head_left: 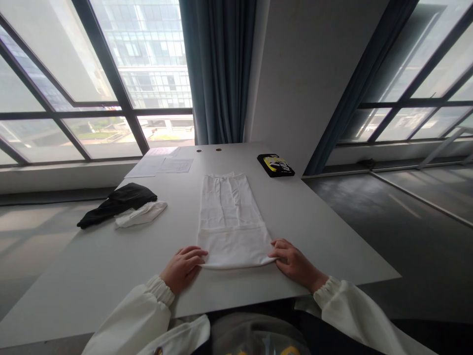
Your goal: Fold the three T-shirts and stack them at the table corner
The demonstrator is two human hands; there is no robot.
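A white garment (pixel 229 217), folded into a long narrow strip, lies flat on the white table (pixel 314 222) and runs away from me. My left hand (pixel 183 268) pinches its near left corner, fingers curled onto the cloth. At the near right corner my right hand (pixel 293 260) grips the edge in the same way. Both wrists wear white cuffed sleeves.
A black garment (pixel 118 202) and a small white cloth (pixel 141 215) lie at the table's left. Paper sheets (pixel 162 165) sit at the far left, a folded black item with a yellow print (pixel 275 165) at the far right. Windows and a blue curtain stand behind.
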